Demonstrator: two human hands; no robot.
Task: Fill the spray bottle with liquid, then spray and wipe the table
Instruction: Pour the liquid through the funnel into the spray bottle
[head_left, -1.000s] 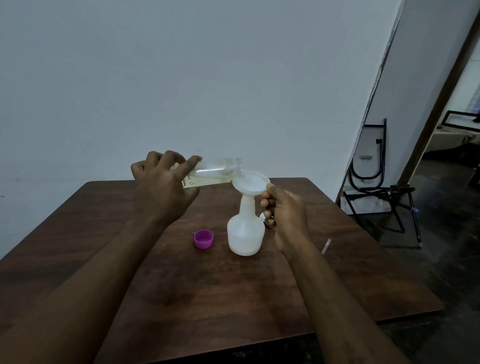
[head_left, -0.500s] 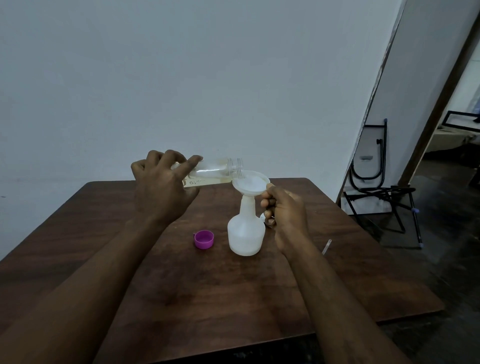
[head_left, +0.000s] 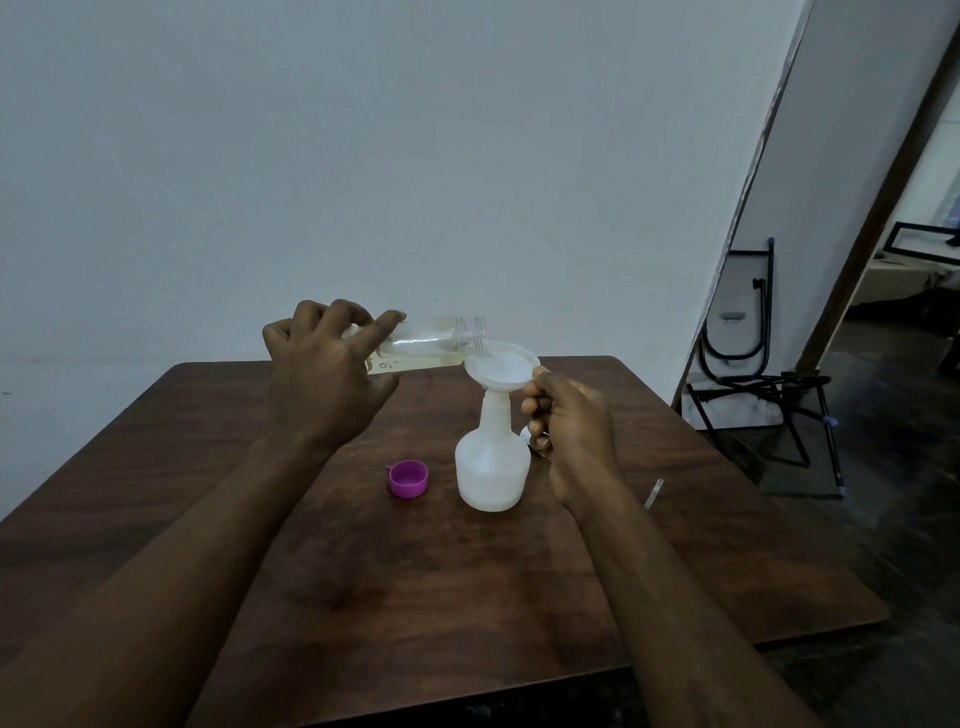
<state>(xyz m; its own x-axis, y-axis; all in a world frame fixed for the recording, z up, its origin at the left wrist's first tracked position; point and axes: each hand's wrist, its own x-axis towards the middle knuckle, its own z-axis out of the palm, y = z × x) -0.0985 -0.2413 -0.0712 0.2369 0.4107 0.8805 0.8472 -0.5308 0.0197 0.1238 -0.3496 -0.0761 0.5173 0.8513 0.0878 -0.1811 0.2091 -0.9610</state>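
— Which step is in hand?

— Filling. The left hand (head_left: 322, 382) is wrapped around a clear bottle (head_left: 423, 345) lying almost flat, its mouth over the white funnel (head_left: 501, 366). The funnel sits in the neck of the spray bottle (head_left: 492, 462), which stands mid-table (head_left: 467, 597). The right hand (head_left: 571, 426) is closed by the funnel's rim and the neck; what the fingers grip, I cannot tell.

— Next?

— I judge more tilt is needed: pale liquid lies low along the bottle. Keep the funnel upright.

— Materials?

— Thin see-through plastic; milky, bulbous spray bottle; dark wood-grain top; a purple cap (head_left: 409, 479) lying open just beside it.
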